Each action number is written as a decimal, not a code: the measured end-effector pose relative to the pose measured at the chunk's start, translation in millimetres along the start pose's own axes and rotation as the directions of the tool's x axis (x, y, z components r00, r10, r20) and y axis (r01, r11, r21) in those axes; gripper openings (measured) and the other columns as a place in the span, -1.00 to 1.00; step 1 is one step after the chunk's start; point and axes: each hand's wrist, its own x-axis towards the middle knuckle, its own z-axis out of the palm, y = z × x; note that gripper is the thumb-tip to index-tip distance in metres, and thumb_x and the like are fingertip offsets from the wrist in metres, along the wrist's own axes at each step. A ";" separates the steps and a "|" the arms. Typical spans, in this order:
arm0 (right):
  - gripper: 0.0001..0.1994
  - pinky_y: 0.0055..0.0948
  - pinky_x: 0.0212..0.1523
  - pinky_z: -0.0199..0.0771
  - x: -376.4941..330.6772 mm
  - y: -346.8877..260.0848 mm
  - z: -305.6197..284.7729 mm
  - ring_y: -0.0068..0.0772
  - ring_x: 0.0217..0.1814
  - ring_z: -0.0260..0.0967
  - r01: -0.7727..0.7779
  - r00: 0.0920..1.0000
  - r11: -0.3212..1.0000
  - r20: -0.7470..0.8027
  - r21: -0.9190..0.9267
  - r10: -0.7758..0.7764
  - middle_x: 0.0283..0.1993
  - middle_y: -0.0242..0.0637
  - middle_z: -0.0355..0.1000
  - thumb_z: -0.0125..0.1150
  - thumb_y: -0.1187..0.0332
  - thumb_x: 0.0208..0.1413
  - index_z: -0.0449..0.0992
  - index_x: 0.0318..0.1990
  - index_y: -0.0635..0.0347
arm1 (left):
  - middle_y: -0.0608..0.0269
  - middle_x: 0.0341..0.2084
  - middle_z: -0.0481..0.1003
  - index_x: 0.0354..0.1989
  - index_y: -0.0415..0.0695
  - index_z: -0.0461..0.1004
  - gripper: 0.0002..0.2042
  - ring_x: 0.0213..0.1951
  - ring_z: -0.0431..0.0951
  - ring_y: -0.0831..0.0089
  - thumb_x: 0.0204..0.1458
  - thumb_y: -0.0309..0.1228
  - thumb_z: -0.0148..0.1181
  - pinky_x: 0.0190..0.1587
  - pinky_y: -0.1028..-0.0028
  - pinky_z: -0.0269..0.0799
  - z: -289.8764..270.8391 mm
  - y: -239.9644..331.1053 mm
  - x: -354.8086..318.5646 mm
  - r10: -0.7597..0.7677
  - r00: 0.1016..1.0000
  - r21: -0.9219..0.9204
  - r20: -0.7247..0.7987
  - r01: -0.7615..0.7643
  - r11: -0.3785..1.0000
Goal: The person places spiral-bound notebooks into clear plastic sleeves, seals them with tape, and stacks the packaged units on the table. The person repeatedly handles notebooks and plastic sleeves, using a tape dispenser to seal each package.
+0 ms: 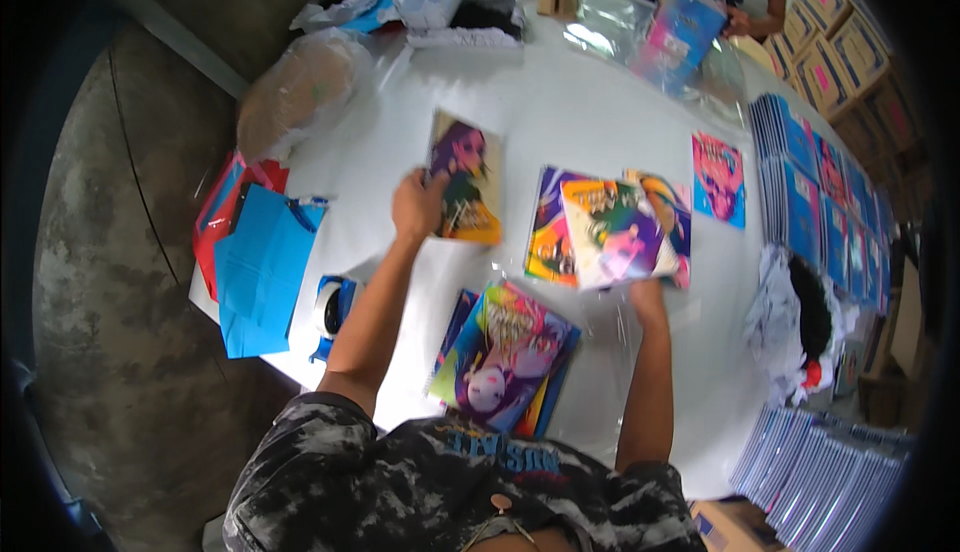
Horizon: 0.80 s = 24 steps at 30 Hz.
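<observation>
Holding a notebook (472, 177) by its left side, the left hand (414, 204) has its fingers closed on that edge, the thumb over the cover. Whether this notebook touches the counter (375, 142) or is raised from it, I cannot tell. It stands nearly upright in the view, well apart from the fan (610, 227), a few bright notebooks lying askew over one another. The right hand (647, 292) is at the fan's lower edge; its fingers go out of sight beneath the top cover, so I cannot tell how firmly they grip, if at all.

Between the forearms, near the shirt, lies the pile (505, 357), notebooks with uneven edges. A loose copy (718, 180) lies just right of the fan, apart from it.

The step in hand looks like gathering different covers into a set, well before any squaring up. The next move seems to call for bringing the left hand's notebook across to the fan while the right hand steadies it, then lining up the edges; the slick covers could slide. Across the counter, a co-worker's hand (738, 22) is at a bundle (682, 32) in clear wrap, perhaps a finished set.
</observation>
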 end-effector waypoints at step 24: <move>-0.66 -0.23 0.06 0.38 -194.1 -136.4 93.6 -0.26 0.03 0.37 -0.232 0.953 0.484 0.098 0.844 0.285 -0.02 -0.17 0.38 0.08 0.40 0.09 0.33 0.03 0.30 | 0.13 -0.36 0.41 -0.07 -0.30 0.39 -0.59 -0.42 0.42 0.43 0.08 -0.19 0.12 -0.37 0.49 0.36 -84.5 -31.8 -225.8 0.161 0.950 -0.243 0.266 -0.096 0.965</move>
